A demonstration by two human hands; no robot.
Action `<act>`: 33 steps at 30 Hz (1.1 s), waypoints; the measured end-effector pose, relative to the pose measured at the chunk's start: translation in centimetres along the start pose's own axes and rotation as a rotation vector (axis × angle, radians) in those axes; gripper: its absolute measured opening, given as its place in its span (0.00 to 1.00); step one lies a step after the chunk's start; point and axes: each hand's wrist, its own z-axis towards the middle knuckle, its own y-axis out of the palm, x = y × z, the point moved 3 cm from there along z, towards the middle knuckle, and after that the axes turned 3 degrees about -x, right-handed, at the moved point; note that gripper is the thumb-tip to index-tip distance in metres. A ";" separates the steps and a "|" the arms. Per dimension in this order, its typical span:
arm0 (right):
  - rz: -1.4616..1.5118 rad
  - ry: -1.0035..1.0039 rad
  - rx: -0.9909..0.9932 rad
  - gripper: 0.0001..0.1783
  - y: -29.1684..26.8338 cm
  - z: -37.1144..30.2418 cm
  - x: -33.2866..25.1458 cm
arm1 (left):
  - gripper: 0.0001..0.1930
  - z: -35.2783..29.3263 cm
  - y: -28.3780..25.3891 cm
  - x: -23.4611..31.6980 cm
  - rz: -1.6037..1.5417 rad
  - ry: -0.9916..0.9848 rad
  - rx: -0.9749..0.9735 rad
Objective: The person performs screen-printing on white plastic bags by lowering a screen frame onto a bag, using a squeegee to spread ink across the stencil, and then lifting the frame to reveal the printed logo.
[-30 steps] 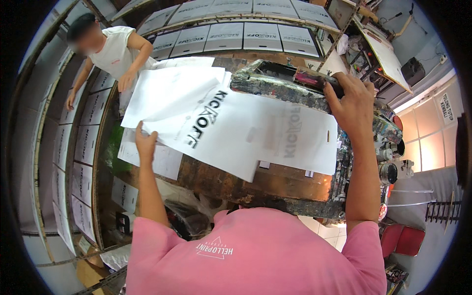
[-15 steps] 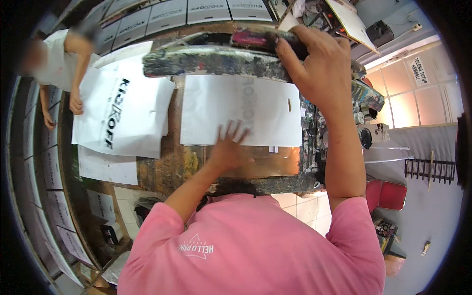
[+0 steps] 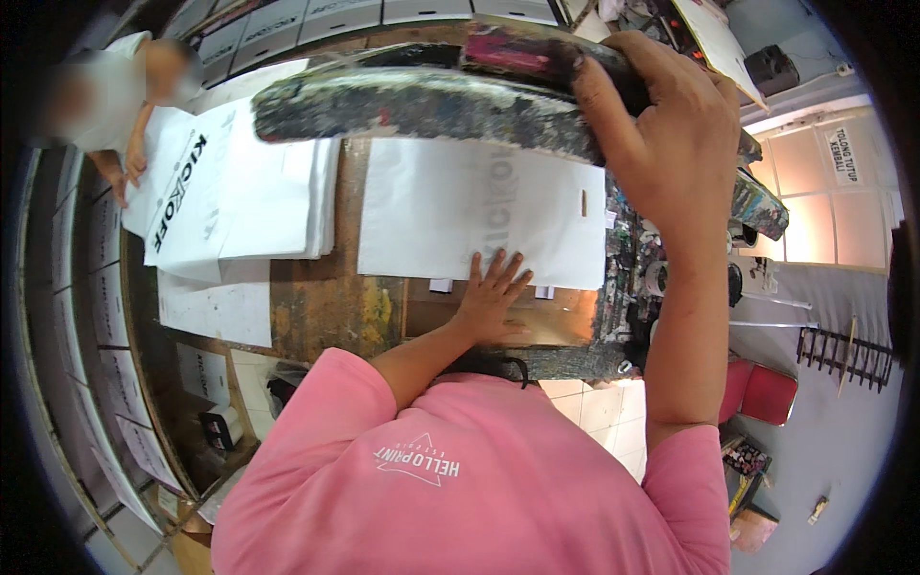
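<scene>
A white flat bag [image 3: 431, 216] with a slot-shaped handle hole lies on the work board in front of me. Faint grey lettering shows through it. On its near edge my left hand [image 3: 494, 299] rests flat with the fingers spread. Above the bag's far side, a paint-crusted screen printing frame [image 3: 412, 110] is held tilted up. My right hand [image 3: 671, 134] wraps round its right part, thumb on the near side and fingers partly hidden. A pink-stained block, seemingly a squeegee [image 3: 513, 48], lies against the frame beside that hand.
At left a co-worker's hands [image 3: 134, 158] hold the edge of a printed white bag on a stack [image 3: 278, 206]. Racks of printed bags [image 3: 120, 350] line the left and far sides. Jars and cans [image 3: 738, 278] stand at the right, and a red chair [image 3: 767, 391] beyond.
My left hand has slid right and settled flat on the bag's near edge. The raised frame and my right hand appear slightly further right. The co-worker has drawn the printed bag leftward.
</scene>
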 end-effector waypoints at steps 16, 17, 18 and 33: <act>0.224 -0.110 -0.882 0.24 6.0 -13.9 -2.6 | 0.58 -10.4 -23.9 -0.6 -2.139 -0.422 0.706; 0.328 -0.112 -0.836 0.24 8.0 -16.3 -2.6 | 0.58 -11.5 -21.8 -0.3 -2.024 -0.652 0.738; 0.426 -0.105 -0.789 0.24 10.7 -19.0 -2.2 | 0.60 -12.5 -19.5 -0.7 -1.966 -0.764 0.676; 0.204 0.030 -0.548 0.20 37.4 -6.4 8.9 | 0.54 -15.3 -9.8 -4.3 -1.688 -1.246 0.634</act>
